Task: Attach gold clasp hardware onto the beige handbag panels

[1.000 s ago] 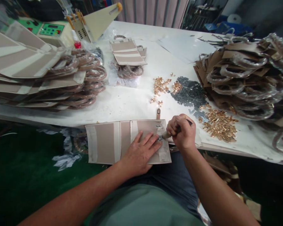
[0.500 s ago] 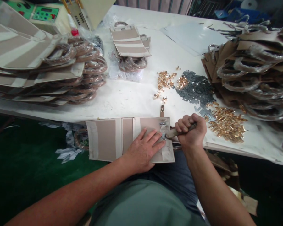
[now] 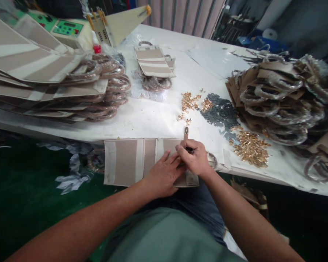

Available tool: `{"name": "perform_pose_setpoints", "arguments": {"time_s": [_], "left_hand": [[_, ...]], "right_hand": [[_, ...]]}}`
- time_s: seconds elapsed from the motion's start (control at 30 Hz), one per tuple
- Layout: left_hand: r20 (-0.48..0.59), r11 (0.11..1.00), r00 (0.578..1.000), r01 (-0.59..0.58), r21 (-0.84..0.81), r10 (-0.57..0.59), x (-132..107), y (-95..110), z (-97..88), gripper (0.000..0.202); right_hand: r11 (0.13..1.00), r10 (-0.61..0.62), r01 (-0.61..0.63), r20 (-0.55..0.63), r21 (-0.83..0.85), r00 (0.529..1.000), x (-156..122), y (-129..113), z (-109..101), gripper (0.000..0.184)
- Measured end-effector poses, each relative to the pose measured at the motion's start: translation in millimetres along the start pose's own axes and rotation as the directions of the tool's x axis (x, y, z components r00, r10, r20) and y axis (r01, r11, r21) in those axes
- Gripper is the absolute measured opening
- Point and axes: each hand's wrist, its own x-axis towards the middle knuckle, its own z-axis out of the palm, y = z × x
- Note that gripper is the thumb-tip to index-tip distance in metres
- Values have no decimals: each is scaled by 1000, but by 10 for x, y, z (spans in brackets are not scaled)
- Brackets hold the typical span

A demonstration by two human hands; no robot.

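A flat beige bag panel [image 3: 125, 160] with cream strips lies over the table's front edge and my lap. My left hand [image 3: 164, 174] rests flat on its right half, fingers outstretched and empty. Closed around a dark hand tool [image 3: 190, 150], my right hand [image 3: 194, 158] is over the panel's right end, against my left fingertips. Most of the tool is hidden in the fist, so its exact kind does not show. A narrow tab with a metal fitting [image 3: 186, 133] sticks out past the panel's far edge. Part of a plastic-wrapped handle [image 3: 212, 160] shows right of my right hand.
Gold metal fittings [image 3: 251, 149] and dark grey flat pieces [image 3: 220, 112] lie in heaps on the white table [image 3: 153, 120]. Stacked bag panels [image 3: 43, 83] stand left, brown bag pieces with wrapped handles [image 3: 278, 91] right. A smaller stack [image 3: 153, 62] sits farther back.
My right hand has moved left and turned, from the panel's right edge to over the panel, with the tool still gripped. My left hand stays on the panel. The camera view has shifted.
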Motion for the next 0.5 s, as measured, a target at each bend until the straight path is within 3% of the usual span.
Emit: {"name": "perform_pose_setpoints", "arguments": {"time_s": [0.17,0.5], "left_hand": [[-42,1000,999,12,-18,-13,-38,5,61,84],[-98,996,995,-3,-85,-6,-4,6,132,82]], "right_hand": [[980,141,-144,37,135,989,131,-101,-19,41],[995,-16,45,302,-90,953,127,-180,145,39]]}}
